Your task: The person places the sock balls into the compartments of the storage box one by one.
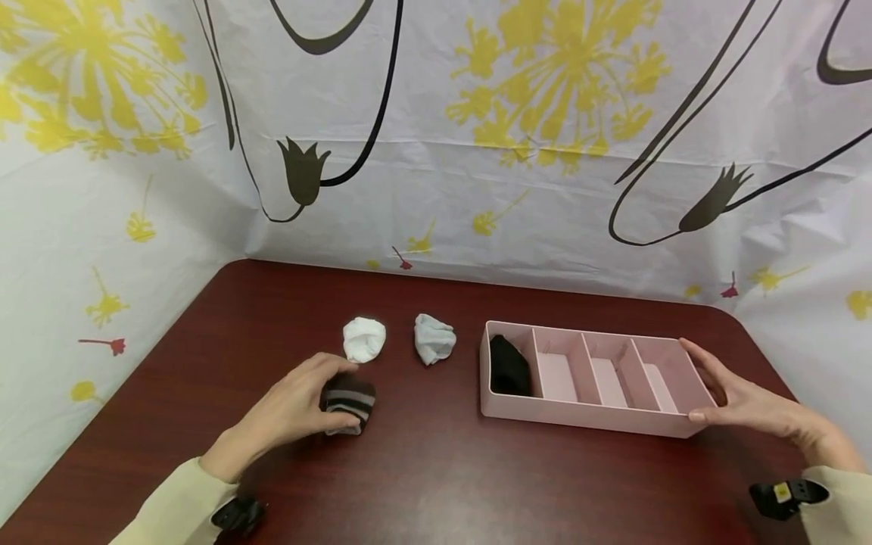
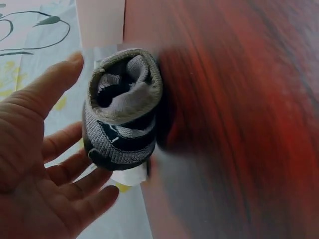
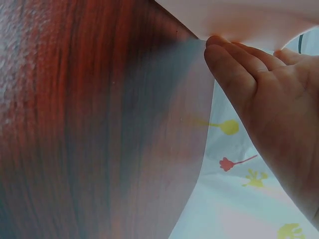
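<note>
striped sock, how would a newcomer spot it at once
On the red table, left of the pink box, find the left hand. The striped sock is at that hand; grey-and-black bands set it apart from the plain white bundle and grey bundle.

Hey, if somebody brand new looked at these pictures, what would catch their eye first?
Probably the big yellow flower prints on the white backdrop behind the table. Next would be the pale pink box on the table's right side, with a black bundle in its leftmost compartment. Then the striped sock bundle at the person's left grip, on the table's left side.
</note>
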{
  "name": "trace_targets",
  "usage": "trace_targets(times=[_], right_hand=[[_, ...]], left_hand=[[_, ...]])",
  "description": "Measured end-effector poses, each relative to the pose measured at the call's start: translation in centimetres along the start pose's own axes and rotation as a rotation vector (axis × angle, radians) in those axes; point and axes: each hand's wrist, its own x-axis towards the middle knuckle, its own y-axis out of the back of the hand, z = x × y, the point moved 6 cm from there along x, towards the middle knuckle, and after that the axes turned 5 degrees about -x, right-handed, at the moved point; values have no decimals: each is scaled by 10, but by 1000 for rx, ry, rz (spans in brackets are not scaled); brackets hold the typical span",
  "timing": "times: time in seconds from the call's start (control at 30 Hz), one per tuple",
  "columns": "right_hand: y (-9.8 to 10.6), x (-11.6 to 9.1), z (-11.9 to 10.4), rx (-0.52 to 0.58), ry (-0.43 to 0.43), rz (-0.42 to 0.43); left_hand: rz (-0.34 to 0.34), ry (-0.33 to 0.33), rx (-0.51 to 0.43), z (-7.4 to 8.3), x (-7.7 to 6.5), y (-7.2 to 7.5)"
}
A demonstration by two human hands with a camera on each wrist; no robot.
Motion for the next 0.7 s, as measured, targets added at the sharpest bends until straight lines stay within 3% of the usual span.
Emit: trace_targets(times=[0.13,0.33,0.7], right_hand=[[0,0,0,9,11,-2],[0,0,1,4,-24,-4],[0,0,0,-21,-33,6]], left_hand=[[-18,2,12,-5,-2,-5],[-8,-56,-6,-8,-2,-11],[25,-76,-14,-10,-4,-14]])
